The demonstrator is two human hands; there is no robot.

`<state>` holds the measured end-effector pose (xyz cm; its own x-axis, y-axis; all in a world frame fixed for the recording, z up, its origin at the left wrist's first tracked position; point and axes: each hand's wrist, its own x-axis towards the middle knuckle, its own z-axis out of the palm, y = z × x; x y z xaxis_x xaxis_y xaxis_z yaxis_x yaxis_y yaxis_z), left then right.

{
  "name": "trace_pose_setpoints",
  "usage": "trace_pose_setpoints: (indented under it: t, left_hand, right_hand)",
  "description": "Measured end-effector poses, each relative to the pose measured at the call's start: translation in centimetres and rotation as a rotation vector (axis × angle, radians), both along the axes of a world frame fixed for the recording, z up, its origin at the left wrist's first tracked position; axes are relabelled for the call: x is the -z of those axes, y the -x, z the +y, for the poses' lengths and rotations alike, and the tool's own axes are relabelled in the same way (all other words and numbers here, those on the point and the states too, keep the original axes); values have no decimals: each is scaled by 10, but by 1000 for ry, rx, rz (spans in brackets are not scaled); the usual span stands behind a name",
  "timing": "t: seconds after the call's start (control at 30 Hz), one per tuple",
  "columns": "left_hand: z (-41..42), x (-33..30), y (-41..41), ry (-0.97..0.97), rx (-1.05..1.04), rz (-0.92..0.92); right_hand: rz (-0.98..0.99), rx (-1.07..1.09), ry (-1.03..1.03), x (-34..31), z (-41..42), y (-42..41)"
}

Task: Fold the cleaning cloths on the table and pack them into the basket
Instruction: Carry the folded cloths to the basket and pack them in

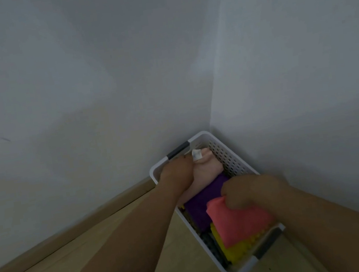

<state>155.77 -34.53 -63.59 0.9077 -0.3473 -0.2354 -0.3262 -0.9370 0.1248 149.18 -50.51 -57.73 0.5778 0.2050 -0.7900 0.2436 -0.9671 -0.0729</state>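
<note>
A white perforated basket (228, 154) with grey handles stands on the wooden table in the wall corner. Inside it lie a pale pink cloth (206, 169) with a white tag at the far end, a purple cloth (202, 202) in the middle, a coral pink folded cloth (235, 223) on top near the front, and a yellow cloth (240, 250) beneath it. My left hand (176, 171) presses on the pale pink cloth at the basket's far left rim. My right hand (249, 191) is closed on the upper edge of the coral pink cloth.
The light wooden table (98, 252) has a raised back edge along the grey wall. A second wall closes in on the right, so the basket sits tight in the corner. Small dark specks lie on the table near the basket's front.
</note>
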Motion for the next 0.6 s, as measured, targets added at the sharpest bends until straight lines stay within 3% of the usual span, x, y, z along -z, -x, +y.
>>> trace_pose_setpoints:
  t: [0.2,0.33,0.6]
  left_hand:
    - [34,-28,22,111,43,-53]
    - [64,-43,45,81,77,-134]
    - [88,-55,57,70,28,-107]
  right_hand:
    - [-71,-17,-39,-15,15,-5]
    - [-89,-11,-28,-13,27,-10]
    - [-108,-70,-24,0,47,-17]
